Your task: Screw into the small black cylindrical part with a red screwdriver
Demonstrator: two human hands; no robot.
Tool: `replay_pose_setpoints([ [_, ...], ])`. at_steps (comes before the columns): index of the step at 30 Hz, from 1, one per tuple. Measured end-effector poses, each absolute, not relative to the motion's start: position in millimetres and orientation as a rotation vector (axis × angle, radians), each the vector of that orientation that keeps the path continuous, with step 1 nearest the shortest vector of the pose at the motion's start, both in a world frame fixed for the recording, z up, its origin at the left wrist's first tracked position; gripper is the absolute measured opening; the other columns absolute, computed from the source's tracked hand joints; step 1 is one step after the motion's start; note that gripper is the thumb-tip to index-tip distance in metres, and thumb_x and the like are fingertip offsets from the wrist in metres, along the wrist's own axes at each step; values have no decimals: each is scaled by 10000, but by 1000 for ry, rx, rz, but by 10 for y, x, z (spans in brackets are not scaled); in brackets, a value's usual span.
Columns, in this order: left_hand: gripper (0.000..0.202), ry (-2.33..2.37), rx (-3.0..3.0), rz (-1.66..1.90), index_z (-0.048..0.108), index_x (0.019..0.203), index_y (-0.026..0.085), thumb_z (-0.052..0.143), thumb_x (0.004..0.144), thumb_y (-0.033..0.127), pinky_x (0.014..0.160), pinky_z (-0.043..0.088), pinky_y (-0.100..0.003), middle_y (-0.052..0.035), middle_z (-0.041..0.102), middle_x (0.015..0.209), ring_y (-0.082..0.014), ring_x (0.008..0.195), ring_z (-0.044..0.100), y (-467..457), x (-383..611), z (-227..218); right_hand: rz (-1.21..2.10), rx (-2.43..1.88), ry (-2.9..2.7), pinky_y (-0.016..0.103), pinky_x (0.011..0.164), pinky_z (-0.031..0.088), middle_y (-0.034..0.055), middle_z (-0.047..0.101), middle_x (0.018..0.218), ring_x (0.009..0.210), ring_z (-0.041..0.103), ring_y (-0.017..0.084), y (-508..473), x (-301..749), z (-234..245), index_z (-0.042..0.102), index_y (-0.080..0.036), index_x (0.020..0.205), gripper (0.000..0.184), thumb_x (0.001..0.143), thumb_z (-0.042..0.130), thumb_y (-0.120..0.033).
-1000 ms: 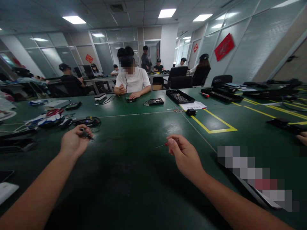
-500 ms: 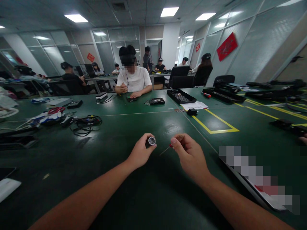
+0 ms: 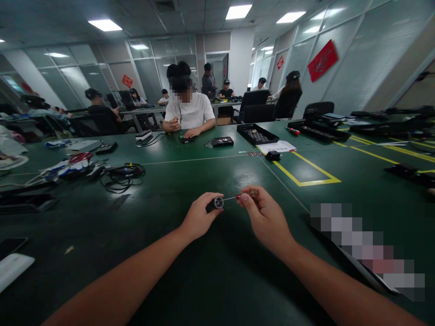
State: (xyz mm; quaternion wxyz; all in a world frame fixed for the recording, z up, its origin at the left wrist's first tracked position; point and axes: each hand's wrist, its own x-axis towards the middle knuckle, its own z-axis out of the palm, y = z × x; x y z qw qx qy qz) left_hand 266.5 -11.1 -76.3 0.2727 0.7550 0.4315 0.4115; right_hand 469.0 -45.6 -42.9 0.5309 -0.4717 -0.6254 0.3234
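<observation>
Above the green tabletop [image 3: 204, 280], my left hand [image 3: 199, 216] is closed round a short dark cylinder [image 3: 218, 203]. Its round end, with a silver rim and a recessed inside, faces me. My right hand [image 3: 268, 217] pinches a thin screwdriver [image 3: 239, 196] with red at the front of its handle; part of the handle is hidden by the fingers. The screwdriver's slim shaft points left, and its tip reaches the rim of the cylinder. Whether the tip touches anything inside is too small to tell.
Across the table a person in a white shirt [image 3: 195, 111] works on a small device. Coiled black cables [image 3: 124, 174] lie on the left. A black parts tray [image 3: 257, 134] and a small black block [image 3: 273, 155] are ahead. A booklet-like item [image 3: 367, 262], blurred out, lies on the right.
My right hand has raised the screwdriver, and its shaft has swung from pointing down-left to nearly level, meeting the cylinder's end. The cylinder has shifted slightly right.
</observation>
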Motion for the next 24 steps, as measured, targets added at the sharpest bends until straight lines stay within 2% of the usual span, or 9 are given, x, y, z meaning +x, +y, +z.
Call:
replay_pose_setpoints([
  [15, 386, 1170, 2017, 1149, 678, 1241, 218, 711, 866, 136, 1065, 461, -432, -76, 699, 1220, -238, 1165, 639, -96, 2653, -788, 623, -1190, -1612, 353, 749, 528, 46, 725, 868, 814, 713, 221, -504, 4697, -338, 603, -228, 1059, 202, 1000, 519, -402],
  [24, 376, 1136, 2033, 1149, 683, 1239, 229, 715, 871, 155, 1074, 460, -443, -79, 702, 1230, -246, 1180, 641, -98, 2653, -778, 672, -1169, -1629, 341, 719, 513, 25, 687, 821, 773, 681, 206, -496, 4713, -346, 590, -235, 1094, 196, 1007, 503, -389],
])
